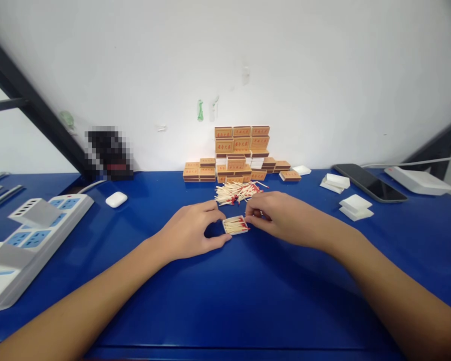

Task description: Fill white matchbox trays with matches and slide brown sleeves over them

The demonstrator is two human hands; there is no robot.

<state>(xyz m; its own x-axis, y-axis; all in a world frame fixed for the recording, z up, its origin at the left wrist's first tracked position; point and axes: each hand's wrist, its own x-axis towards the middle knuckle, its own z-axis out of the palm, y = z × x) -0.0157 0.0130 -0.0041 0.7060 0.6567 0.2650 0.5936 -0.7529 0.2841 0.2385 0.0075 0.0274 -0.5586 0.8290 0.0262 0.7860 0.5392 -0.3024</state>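
Observation:
A small white matchbox tray point(229, 232) full of red-tipped matches point(235, 224) lies on the blue table. My left hand point(195, 228) holds the tray at its left end, thumb at the near side and fingers at the far side. My right hand point(274, 215) is closed at the tray's right end, fingertips pinched close to the match heads; what they hold, if anything, is hidden. Just beyond the tray is a loose heap of matches point(235, 191), partly behind my right hand. Orange matchboxes point(241, 144) are stacked against the wall behind it.
White empty trays point(355, 205) lie to the right, beside a dark phone point(372, 181) and a white flat device point(417, 179). On the left are a white power strip point(56, 225) and a white earphone case point(116, 199). Black metal struts point(33, 95) slant at the left edge.

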